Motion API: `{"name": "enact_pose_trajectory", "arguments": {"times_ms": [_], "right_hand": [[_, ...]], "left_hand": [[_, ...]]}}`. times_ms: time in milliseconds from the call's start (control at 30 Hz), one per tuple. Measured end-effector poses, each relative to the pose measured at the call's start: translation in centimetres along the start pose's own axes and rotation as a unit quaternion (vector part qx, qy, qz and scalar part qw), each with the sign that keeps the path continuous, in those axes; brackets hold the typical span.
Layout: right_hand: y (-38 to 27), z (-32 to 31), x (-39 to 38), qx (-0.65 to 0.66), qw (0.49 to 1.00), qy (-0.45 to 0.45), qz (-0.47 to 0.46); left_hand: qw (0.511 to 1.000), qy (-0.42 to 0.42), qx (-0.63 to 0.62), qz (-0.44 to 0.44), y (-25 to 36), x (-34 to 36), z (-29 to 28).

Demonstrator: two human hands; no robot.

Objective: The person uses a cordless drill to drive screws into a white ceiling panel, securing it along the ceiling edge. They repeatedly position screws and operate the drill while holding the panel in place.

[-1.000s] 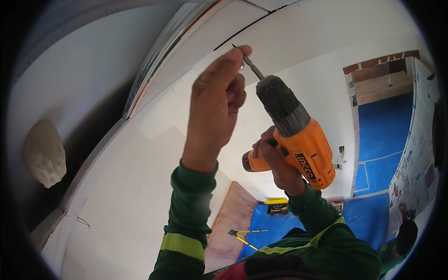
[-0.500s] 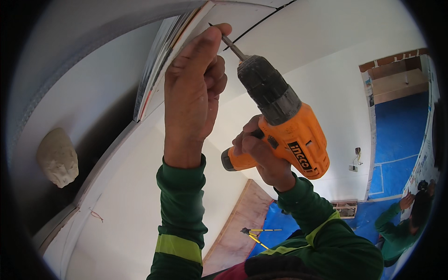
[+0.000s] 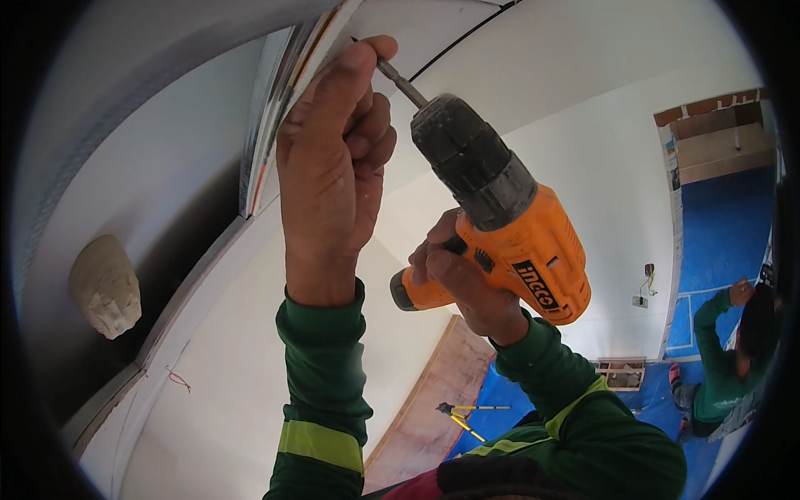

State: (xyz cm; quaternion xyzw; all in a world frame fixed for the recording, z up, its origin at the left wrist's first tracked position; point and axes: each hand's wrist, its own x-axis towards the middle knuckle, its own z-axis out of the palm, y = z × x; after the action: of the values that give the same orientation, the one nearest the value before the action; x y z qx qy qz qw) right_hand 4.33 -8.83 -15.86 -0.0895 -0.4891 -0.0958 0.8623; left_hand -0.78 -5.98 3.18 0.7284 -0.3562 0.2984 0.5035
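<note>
My right hand (image 3: 471, 283) grips an orange and black cordless drill (image 3: 542, 242) by its handle, fingers wrapped round it near the trigger. The drill points up and to the left, with a slim metal driver bit (image 3: 405, 87) in its black chuck (image 3: 475, 162). At the tip of that bit, my left hand (image 3: 329, 179) pinches a screw (image 3: 355, 40) between thumb and forefinger. Only the screw's dark point shows past the fingertips, close to the white edge of the overhead opening. Its head is hidden by my fingers.
A layered white edge (image 3: 271, 125) borders a recess at upper left. A pale rough lump (image 3: 106, 287) lies in it. A red wire (image 3: 178, 380) sticks out below. A yellow-legged tripod (image 3: 461, 414) stands on blue floor sheeting (image 3: 721, 225). Another person (image 3: 729, 367) crouches at far right.
My left hand, the screw and the drill's front end have shifted slightly left and up in view. The other person at the right has shifted position, with legs now showing.
</note>
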Motion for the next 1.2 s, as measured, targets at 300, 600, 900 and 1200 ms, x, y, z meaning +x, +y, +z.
{"name": "enact_pose_trajectory", "arguments": {"times_ms": [300, 600, 900, 1200], "right_hand": [[0.3, 0.4, 0.1, 0.021, 1.0, 0.012, -0.01], [0.6, 0.3, 0.5, 0.031, 0.999, 0.001, -0.016], [0.9, 0.5, 1.3, -0.015, 1.0, -0.012, 0.007], [1.7, 0.7, 2.1, -0.033, 0.999, -0.018, -0.034]], "left_hand": [[1.0, 0.0, 0.004, 0.001, -0.1, 0.1, -0.1], [0.979, 0.052, 0.196, 0.036, 0.2, -1.2, -1.1], [0.546, 0.121, 0.729, 0.394, 4.4, -1.3, -5.8], [0.714, -0.042, 0.583, 0.385, 3.3, 4.0, -9.0]]}}
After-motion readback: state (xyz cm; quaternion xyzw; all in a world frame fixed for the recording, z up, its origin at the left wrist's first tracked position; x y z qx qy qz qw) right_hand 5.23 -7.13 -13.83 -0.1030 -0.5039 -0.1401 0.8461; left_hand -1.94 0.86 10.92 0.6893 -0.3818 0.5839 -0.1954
